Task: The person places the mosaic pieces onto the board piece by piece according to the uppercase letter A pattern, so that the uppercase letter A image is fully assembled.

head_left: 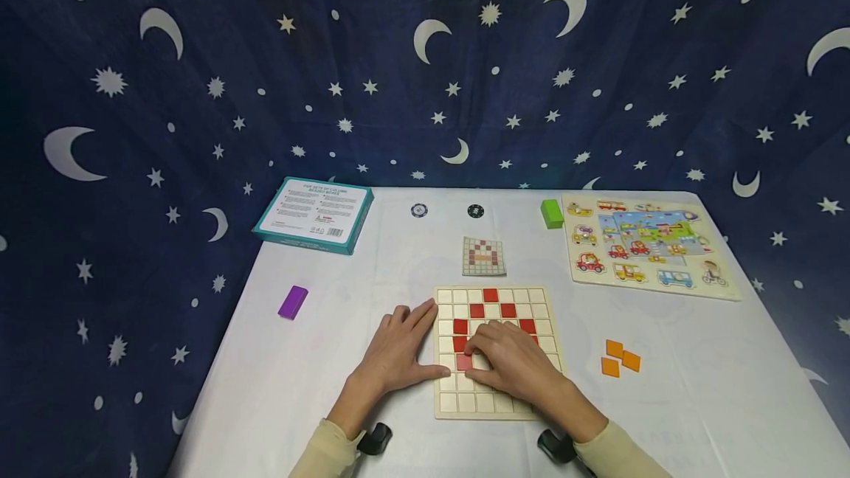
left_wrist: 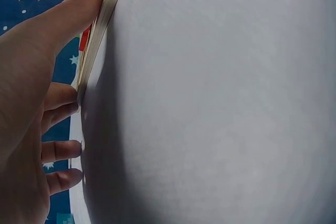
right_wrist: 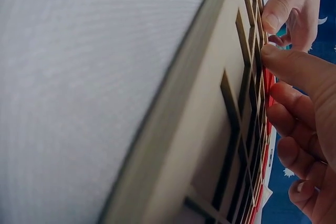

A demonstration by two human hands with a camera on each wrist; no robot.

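Observation:
A wooden grid board lies flat on the table, with several red square tiles set in its cells. My right hand is over the middle of the board. Its thumb and index finger pinch a red tile at a cell in the left part of the grid, and the hand covers some cells behind it. My left hand rests at the board's left edge, fingers extended along it and thumb on the rim. In the left wrist view, the left thumb touches the board's edge.
Beyond the board lies a small pattern card. Orange tiles are to the right, a purple block to the left. Farther back are a teal box, two round chips, a green block and a vehicle puzzle.

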